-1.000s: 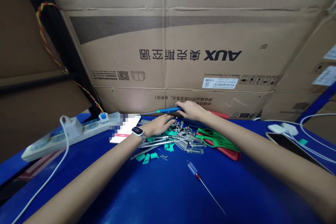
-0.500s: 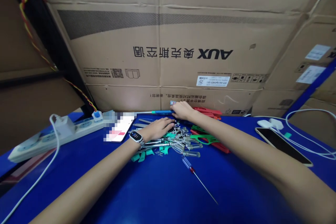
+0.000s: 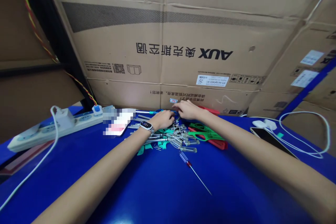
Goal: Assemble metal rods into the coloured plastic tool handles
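My left hand, a smartwatch on its wrist, rests at the back left of a tool pile. Its fingers bend down together, and whatever they grip is hidden. Just right of it, my right hand hovers by the cardboard with its index finger stretched out and fingers apart. A blue-handled screwdriver lies behind my left hand, its handle partly covered. Below the hands are several clear-handled screwdrivers and teal plastic pieces. Green-handled scissors lie under my right forearm.
A screwdriver with a clear and red handle lies nearer me. At left stand a phone and a power strip. A dark phone and white cables lie right. Cardboard walls the back.
My left hand has drawn its spread fingers in and bent them. My right hand has shifted slightly right, away from the small label, its index finger now stretched out. The camera view has moved a little.
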`<state>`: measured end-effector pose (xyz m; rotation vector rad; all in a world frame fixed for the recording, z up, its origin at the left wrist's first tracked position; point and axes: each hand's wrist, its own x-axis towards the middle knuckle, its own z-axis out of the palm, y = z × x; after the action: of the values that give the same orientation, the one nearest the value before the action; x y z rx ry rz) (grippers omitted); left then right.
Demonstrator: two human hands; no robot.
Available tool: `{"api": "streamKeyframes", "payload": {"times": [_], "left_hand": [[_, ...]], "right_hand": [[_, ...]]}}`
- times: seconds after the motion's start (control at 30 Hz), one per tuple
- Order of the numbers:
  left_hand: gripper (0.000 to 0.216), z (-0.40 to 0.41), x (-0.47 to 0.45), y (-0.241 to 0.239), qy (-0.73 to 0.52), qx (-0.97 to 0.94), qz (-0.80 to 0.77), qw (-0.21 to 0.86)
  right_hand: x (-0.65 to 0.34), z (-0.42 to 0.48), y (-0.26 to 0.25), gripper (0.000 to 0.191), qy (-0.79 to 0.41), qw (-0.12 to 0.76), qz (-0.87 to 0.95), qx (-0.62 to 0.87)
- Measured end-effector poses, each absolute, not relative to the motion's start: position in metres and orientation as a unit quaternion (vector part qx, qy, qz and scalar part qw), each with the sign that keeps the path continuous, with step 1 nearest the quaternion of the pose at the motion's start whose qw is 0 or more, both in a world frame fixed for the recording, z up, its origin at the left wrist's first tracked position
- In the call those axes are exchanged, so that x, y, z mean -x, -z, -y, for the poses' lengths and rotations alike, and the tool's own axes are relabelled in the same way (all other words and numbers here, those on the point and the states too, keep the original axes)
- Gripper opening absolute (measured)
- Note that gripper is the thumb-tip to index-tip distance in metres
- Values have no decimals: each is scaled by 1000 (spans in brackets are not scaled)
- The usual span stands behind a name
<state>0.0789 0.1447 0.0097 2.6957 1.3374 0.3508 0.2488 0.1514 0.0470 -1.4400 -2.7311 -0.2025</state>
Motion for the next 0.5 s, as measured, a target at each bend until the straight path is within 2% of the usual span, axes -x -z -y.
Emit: {"api": "streamKeyframes", "payload": {"times": [0.1, 0.27, 0.5], "left_hand": [[24, -149, -96, -11, -125, -874, -465, 57], [12, -156, -113, -9, -137, -868, -472, 72], [18, -150, -105, -14, -163, -867, -463, 86]], "right_hand": [[-264, -139, -46, 30, 71, 20, 884, 461], [-279, -131, -34, 28, 55, 37, 874, 482], [-290, -137, -26, 35, -19, 186, 873, 450]]}}
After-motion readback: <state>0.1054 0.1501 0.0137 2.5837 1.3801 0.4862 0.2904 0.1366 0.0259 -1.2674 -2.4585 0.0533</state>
